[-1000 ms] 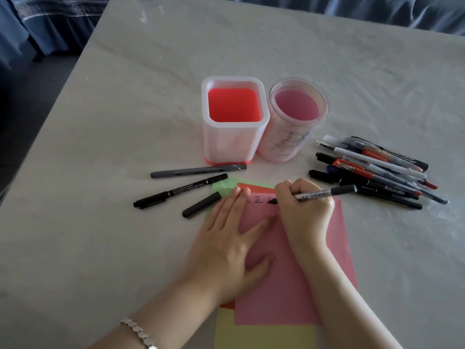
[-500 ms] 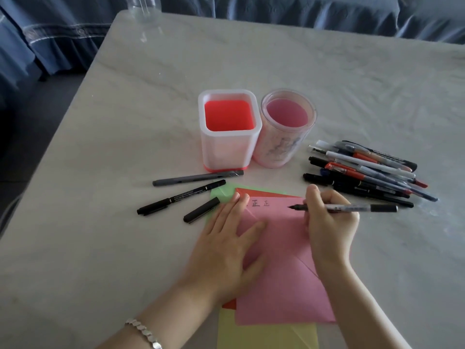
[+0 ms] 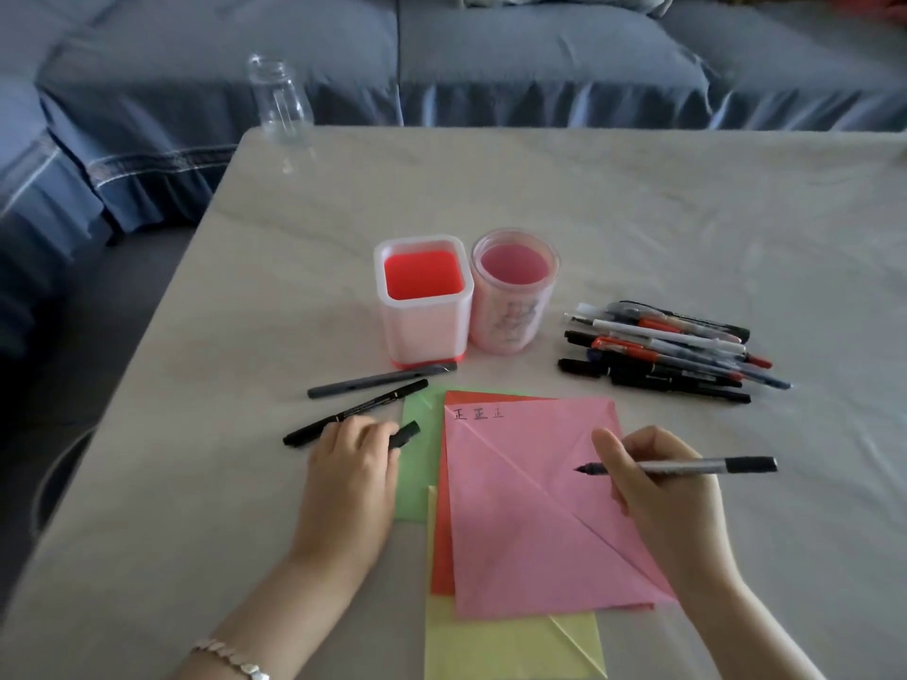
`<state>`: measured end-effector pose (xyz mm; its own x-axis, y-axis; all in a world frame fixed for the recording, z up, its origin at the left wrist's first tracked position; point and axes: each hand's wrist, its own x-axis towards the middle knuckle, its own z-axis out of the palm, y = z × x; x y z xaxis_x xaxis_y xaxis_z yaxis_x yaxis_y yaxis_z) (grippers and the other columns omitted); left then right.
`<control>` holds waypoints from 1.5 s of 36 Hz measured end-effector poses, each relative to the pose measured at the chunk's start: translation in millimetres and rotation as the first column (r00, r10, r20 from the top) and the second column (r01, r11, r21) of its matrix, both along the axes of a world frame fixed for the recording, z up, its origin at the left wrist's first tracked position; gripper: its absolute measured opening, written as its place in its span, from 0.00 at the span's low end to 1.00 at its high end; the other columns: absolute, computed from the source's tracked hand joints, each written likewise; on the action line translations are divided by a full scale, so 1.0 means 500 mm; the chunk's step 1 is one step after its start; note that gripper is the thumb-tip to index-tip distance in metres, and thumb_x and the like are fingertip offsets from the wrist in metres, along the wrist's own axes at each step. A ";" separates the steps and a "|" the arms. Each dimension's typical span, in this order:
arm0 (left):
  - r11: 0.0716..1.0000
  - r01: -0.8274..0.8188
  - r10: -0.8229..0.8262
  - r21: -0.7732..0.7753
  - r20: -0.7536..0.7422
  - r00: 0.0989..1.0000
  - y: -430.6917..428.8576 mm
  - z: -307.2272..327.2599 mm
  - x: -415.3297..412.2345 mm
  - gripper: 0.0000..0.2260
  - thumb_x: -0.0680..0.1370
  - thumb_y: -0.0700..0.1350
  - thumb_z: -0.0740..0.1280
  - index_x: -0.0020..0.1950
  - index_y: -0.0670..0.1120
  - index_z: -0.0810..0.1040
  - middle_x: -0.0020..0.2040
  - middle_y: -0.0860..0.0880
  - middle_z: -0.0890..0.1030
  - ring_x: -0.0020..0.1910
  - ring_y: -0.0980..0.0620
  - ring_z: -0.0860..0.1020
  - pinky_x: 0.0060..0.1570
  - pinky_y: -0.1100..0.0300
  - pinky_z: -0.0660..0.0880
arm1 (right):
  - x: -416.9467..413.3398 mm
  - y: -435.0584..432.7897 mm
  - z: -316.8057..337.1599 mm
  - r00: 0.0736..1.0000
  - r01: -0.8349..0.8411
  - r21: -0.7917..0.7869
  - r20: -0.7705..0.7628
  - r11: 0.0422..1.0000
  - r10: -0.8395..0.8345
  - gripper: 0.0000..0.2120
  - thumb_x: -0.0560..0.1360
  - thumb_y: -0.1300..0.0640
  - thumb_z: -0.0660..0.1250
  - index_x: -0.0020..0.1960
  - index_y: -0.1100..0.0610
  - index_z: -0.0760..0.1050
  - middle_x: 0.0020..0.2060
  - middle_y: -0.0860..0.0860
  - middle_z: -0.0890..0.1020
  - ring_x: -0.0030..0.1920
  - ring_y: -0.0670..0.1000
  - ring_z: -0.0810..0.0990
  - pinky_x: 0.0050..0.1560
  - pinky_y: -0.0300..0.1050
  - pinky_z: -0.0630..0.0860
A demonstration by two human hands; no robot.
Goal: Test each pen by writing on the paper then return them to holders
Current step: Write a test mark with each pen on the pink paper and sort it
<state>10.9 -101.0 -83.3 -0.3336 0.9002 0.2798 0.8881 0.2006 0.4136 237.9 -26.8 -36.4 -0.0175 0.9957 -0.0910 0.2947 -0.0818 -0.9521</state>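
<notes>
Since 1 s ago: my left hand (image 3: 351, 463) is off the pink paper (image 3: 530, 522) and has gone left to the short black cap (image 3: 406, 431). My right hand (image 3: 657, 493) has pulled the silver pen (image 3: 687, 466) back from the writing line to the sheet's right side, tip pointing left.

Nearest: yellow sheet (image 3: 491, 645) under the pink one, bracelet (image 3: 230, 657) on my left wrist. Red sheet (image 3: 440, 542) and green sheet (image 3: 419, 483) poke out on the stack's left.

Hands: left fingers are curled over the cap with only its far end showing. It looks like a pinch, but I can't tell if the cap is off the table (image 3: 196, 434) yet. Right hand pinches the silver pen near its tip, barrel roughly level.

Further up: 3 test marks (image 3: 478, 414) in the pink sheet's top-left corner, so I read this pen as tested. 2 loose pens lie beyond the left hand: black pen (image 3: 373, 403), grey pen (image 3: 383, 380). Then the square holder (image 3: 422, 331) and round holder (image 3: 505, 326), just beside each other, no pens in either. Pile of pens (image 3: 662, 355) to their right, probably untested. Glass bottle (image 3: 280, 98) at the far edge, sofa (image 3: 540, 56) behind.

Step in hand, my read: recap. Bring cap to tip, line both on 1 axis, push until seated, keep the nib off my fingers and the paper. Then put the pen in a holder. The 2 loose pens go in too.
</notes>
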 end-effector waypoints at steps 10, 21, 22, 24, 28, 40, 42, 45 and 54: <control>0.998 0.068 -0.048 -0.001 0.700 0.713 0.002 0.109 0.079 0.07 0.76 0.45 0.66 0.46 0.58 0.74 0.44 0.50 0.79 0.42 0.61 0.78 0.42 0.73 0.70 | -0.020 -0.021 0.075 0.867 -0.170 -0.107 -0.489 0.980 0.097 0.31 0.60 0.30 0.68 0.41 0.58 0.83 0.36 0.62 0.84 0.34 0.56 0.82 0.34 0.41 0.78; 0.971 0.211 -0.222 0.115 0.762 0.608 -0.005 0.140 0.106 0.09 0.71 0.57 0.64 0.48 0.58 0.77 0.46 0.62 0.80 0.47 0.62 0.78 0.44 0.73 0.70 | -0.015 -0.031 0.105 0.829 -0.211 -0.104 -0.545 0.972 0.122 0.35 0.53 0.27 0.68 0.38 0.58 0.83 0.34 0.63 0.83 0.34 0.57 0.82 0.35 0.40 0.78; 0.967 0.221 -0.235 0.123 0.760 0.606 -0.006 0.141 0.108 0.11 0.70 0.59 0.63 0.49 0.59 0.77 0.47 0.62 0.80 0.48 0.61 0.78 0.45 0.73 0.70 | -0.013 -0.032 0.104 0.836 -0.212 -0.108 -0.535 0.971 0.123 0.35 0.53 0.27 0.68 0.38 0.58 0.83 0.33 0.63 0.83 0.34 0.57 0.82 0.35 0.40 0.78; 0.963 0.236 -0.254 0.134 0.749 0.612 -0.007 0.144 0.111 0.12 0.70 0.60 0.62 0.49 0.59 0.77 0.48 0.62 0.80 0.49 0.61 0.78 0.45 0.72 0.71 | -0.012 -0.035 0.105 0.846 -0.217 -0.112 -0.517 0.970 0.129 0.35 0.54 0.27 0.68 0.38 0.59 0.83 0.33 0.64 0.83 0.34 0.58 0.82 0.35 0.40 0.78; 0.956 0.266 -0.273 0.127 0.718 0.640 -0.011 0.156 0.119 0.08 0.73 0.53 0.66 0.51 0.61 0.76 0.47 0.60 0.80 0.46 0.57 0.78 0.42 0.66 0.74 | -0.011 -0.041 0.110 0.878 -0.207 -0.123 -0.461 0.970 0.129 0.23 0.68 0.42 0.60 0.35 0.59 0.83 0.30 0.63 0.82 0.31 0.57 0.81 0.34 0.40 0.77; 0.905 0.404 -0.341 0.131 0.791 0.508 0.020 0.200 0.146 0.02 0.74 0.41 0.69 0.43 0.48 0.78 0.36 0.57 0.79 0.35 0.63 0.75 0.37 0.73 0.68 | -0.007 -0.028 0.119 0.944 -0.047 -0.019 -0.328 0.999 0.038 0.23 0.78 0.59 0.59 0.24 0.54 0.66 0.17 0.49 0.65 0.20 0.45 0.59 0.22 0.34 0.58; 0.904 0.406 -0.319 0.132 0.840 0.439 0.026 0.206 0.162 0.02 0.73 0.42 0.69 0.42 0.47 0.77 0.31 0.55 0.78 0.31 0.61 0.74 0.34 0.72 0.67 | -0.010 -0.032 0.114 0.942 -0.072 0.033 -0.326 0.997 0.079 0.18 0.73 0.57 0.63 0.26 0.58 0.67 0.16 0.49 0.66 0.20 0.44 0.60 0.22 0.33 0.59; 0.912 0.400 -0.253 0.089 0.891 0.378 0.029 0.209 0.176 0.05 0.72 0.44 0.69 0.40 0.45 0.76 0.26 0.55 0.74 0.26 0.61 0.70 0.29 0.71 0.65 | -0.009 -0.037 0.104 0.939 -0.082 0.085 -0.326 0.993 0.106 0.16 0.69 0.54 0.59 0.25 0.57 0.65 0.15 0.48 0.66 0.19 0.44 0.60 0.21 0.33 0.59; 0.692 0.702 0.158 -0.170 0.984 0.083 0.047 0.201 0.158 0.08 0.75 0.50 0.64 0.40 0.46 0.74 0.25 0.54 0.68 0.21 0.59 0.59 0.21 0.69 0.59 | 0.015 -0.020 0.088 0.892 -0.372 0.055 -0.256 0.926 0.374 0.16 0.67 0.50 0.63 0.28 0.60 0.65 0.15 0.52 0.70 0.18 0.44 0.64 0.23 0.30 0.61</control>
<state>89.6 -77.5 17.2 0.4060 0.7674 -0.4963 -0.0784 0.5703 0.8177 245.6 -36.6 7.6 -0.4099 0.9117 -0.0284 0.0479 -0.0095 -0.9988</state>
